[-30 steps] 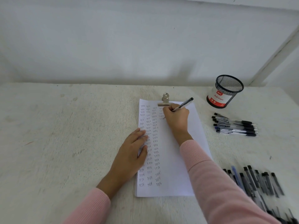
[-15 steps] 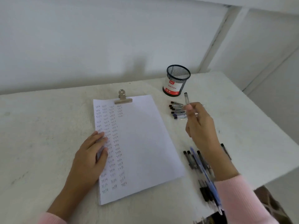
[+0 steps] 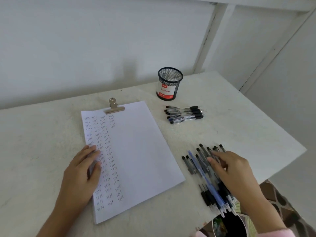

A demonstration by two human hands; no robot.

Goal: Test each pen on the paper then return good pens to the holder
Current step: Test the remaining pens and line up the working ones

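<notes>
Two groups outside mesh holder point(image 3: 169, 84): far pen row point(image 3: 184, 114), near pen pile point(image 3: 198, 165).
Left grip point(image 3: 80, 175) flat on paper point(image 3: 136, 151); right grip point(image 3: 234, 171) loose, fingertips point(image 3: 211, 159) touching near pen pile.

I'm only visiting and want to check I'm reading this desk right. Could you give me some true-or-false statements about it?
1. The left hand lies flat on the paper. True.
2. The mesh holder is stuffed with pens. False: no pens stick out of it.
3. The right hand is writing on the paper. False: it reaches onto the pen pile beside the paper.
4. A metal clip sits at the paper's top edge. True.
</notes>
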